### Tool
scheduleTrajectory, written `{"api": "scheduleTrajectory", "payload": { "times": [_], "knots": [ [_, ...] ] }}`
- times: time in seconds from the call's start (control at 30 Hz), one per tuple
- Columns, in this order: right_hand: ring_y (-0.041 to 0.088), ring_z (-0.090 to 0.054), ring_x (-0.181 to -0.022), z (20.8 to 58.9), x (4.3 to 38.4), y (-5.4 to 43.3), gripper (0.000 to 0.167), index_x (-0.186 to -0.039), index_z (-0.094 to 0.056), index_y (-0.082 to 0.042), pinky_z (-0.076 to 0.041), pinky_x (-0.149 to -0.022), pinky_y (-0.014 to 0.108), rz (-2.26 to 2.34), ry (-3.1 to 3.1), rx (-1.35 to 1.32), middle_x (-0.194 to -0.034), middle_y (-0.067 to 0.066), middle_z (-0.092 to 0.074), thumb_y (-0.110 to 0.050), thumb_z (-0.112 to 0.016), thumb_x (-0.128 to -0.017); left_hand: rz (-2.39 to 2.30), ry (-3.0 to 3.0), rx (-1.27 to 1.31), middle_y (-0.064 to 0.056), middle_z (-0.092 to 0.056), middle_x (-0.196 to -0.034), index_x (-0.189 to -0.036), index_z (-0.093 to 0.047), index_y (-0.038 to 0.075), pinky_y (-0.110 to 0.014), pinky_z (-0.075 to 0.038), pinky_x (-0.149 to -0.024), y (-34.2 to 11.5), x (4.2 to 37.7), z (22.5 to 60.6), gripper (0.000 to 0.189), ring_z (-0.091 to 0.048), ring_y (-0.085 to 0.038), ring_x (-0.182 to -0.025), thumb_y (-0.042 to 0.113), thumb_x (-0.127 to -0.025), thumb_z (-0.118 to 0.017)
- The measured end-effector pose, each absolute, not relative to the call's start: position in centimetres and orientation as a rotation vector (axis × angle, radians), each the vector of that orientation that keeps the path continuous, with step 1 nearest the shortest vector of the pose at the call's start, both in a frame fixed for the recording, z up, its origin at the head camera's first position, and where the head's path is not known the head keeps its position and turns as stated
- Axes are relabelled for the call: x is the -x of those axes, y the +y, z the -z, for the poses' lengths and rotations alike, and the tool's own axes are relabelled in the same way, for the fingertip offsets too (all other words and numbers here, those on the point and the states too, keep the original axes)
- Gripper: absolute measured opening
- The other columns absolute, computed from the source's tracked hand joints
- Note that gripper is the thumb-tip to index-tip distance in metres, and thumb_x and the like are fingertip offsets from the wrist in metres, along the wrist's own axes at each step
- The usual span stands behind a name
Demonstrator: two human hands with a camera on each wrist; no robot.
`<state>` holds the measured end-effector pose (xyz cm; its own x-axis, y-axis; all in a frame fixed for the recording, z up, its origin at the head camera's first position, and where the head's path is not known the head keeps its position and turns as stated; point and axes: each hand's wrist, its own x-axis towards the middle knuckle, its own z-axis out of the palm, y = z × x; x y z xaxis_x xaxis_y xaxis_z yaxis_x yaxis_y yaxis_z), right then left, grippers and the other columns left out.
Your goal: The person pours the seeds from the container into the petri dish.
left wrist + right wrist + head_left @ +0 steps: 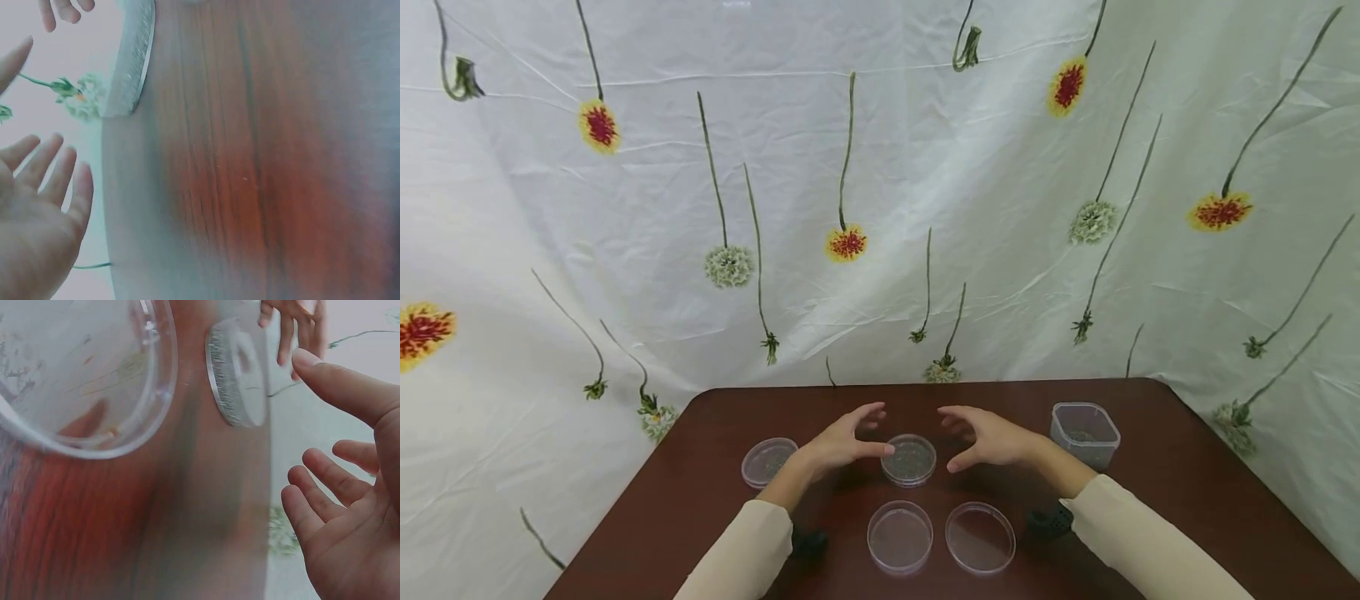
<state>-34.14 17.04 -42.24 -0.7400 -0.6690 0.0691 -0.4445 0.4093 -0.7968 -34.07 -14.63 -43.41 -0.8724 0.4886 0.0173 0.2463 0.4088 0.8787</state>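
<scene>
A round clear dish with fine greenish bits [910, 467] stands on the table, between my two hands. On its left side is my left hand [842, 440], fingers spread and loosely bent, its thumb overlapping the dish's rim in the head view. My right hand [996, 437] is to the right of the dish, apart from it, palm facing inward and fingers loosely curved. Both palms appear empty in the wrist views, with the left hand [44, 206] and the right hand [350, 506] held open. The greenish layer also shows through the dish's side [225, 375] in the right wrist view.
Two clear round dishes [900, 540] [980, 540] lie nearer to me. Another shallow dish [767, 463] sits at the left, beside my left forearm. A square clear tub [1084, 433] with greenish bits stands behind my right forearm. Flowered cloth [895, 167] hangs behind the brown table [700, 533].
</scene>
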Motion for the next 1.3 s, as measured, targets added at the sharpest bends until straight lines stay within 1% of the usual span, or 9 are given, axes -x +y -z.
{"api": "scheduleTrajectory", "payload": {
  "times": [0.17,0.23,0.4,0.5,0.73,0.83,1.03,1.17,1.3],
  "knots": [
    [0.046,-0.046,-0.135,40.4,33.6,19.2,0.091,-0.157,-0.032,0.007,-0.038,-0.110,0.057,1.233,2.453,1.009,-0.146,0.024,-0.049,-0.018,-0.086,-0.088,-1.552,2.482,-0.652,-0.011,-0.047,-0.155,-0.158,-0.039,0.010,-0.060,-0.040,-0.106,-15.8,32.4,42.6,0.078,-0.041,-0.035,-0.143,0.028,-0.094,-0.079],
    [0.047,-0.047,-0.134,39.7,33.4,20.0,0.090,-0.157,-0.033,0.007,-0.039,-0.110,0.057,1.217,2.484,1.030,-0.146,0.025,-0.049,-0.018,-0.086,-0.088,-1.593,2.492,-0.664,-0.010,-0.047,-0.155,-0.158,-0.040,0.010,-0.061,-0.038,-0.108,-16.1,31.5,42.5,0.078,-0.040,-0.035,-0.143,0.027,-0.093,-0.080],
    [0.049,-0.047,-0.134,38.5,32.6,22.3,0.088,-0.157,-0.033,0.006,-0.039,-0.109,0.058,1.223,2.567,1.024,-0.147,0.026,-0.049,-0.017,-0.085,-0.089,-1.680,2.536,-0.596,-0.007,-0.048,-0.155,-0.157,-0.041,0.011,-0.060,-0.034,-0.110,-16.1,28.7,42.4,0.086,-0.039,-0.032,-0.144,0.025,-0.086,-0.087],
    [0.050,-0.046,-0.135,37.8,32.0,23.9,0.088,-0.157,-0.033,0.005,-0.039,-0.109,0.060,1.270,2.607,0.985,-0.147,0.027,-0.048,-0.018,-0.084,-0.090,-1.746,2.535,-0.498,-0.005,-0.048,-0.154,-0.157,-0.042,0.012,-0.059,-0.035,-0.109,-15.8,26.8,42.4,0.090,-0.040,-0.031,-0.143,0.021,-0.082,-0.091],
    [0.047,-0.045,-0.137,36.6,30.5,27.9,0.083,-0.157,-0.037,0.002,-0.036,-0.108,0.065,1.282,2.791,0.862,-0.149,0.026,-0.049,-0.025,-0.082,-0.092,-1.794,2.504,-0.396,-0.014,-0.047,-0.154,-0.154,-0.043,0.006,-0.059,-0.039,-0.105,-15.1,22.9,42.6,0.094,-0.041,-0.036,-0.141,0.015,-0.076,-0.094],
    [0.048,-0.044,-0.137,36.6,29.6,29.4,0.082,-0.157,-0.038,0.000,-0.035,-0.108,0.065,1.320,2.839,0.797,-0.150,0.026,-0.047,-0.023,-0.082,-0.092,-1.780,2.496,-0.377,-0.017,-0.046,-0.154,-0.154,-0.041,0.003,-0.061,-0.039,-0.105,-14.8,21.5,42.9,0.096,-0.041,-0.039,-0.141,0.015,-0.075,-0.094],
    [0.054,-0.028,-0.144,38.0,28.3,32.0,0.084,-0.157,-0.037,0.001,-0.028,-0.110,0.068,1.404,2.989,0.606,-0.157,0.030,-0.033,-0.023,-0.083,-0.090,-1.742,2.453,-0.393,-0.029,-0.039,-0.155,-0.155,-0.032,-0.006,-0.066,-0.041,-0.101,-14.1,19.6,44.0,0.102,-0.036,-0.051,-0.140,0.016,-0.076,-0.093],
    [0.057,-0.022,-0.145,39.7,28.0,33.5,0.091,-0.159,-0.032,0.002,-0.024,-0.110,0.070,1.429,3.075,0.480,-0.158,0.032,-0.028,-0.024,-0.084,-0.089,-1.698,2.439,-0.425,-0.032,-0.038,-0.154,-0.155,-0.030,-0.009,-0.067,-0.042,-0.101,-13.5,19.6,45.2,0.106,-0.035,-0.055,-0.139,0.017,-0.075,-0.095],
    [0.059,-0.021,-0.143,41.5,28.1,34.6,0.099,-0.162,-0.020,0.004,-0.023,-0.110,0.070,1.493,2.975,0.452,-0.158,0.035,-0.024,-0.020,-0.083,-0.089,-1.633,2.454,-0.437,-0.030,-0.042,-0.151,-0.153,-0.033,-0.009,-0.071,-0.035,-0.104,-13.2,19.8,46.2,0.107,-0.038,-0.055,-0.136,0.018,-0.072,-0.097]
  ]
}}
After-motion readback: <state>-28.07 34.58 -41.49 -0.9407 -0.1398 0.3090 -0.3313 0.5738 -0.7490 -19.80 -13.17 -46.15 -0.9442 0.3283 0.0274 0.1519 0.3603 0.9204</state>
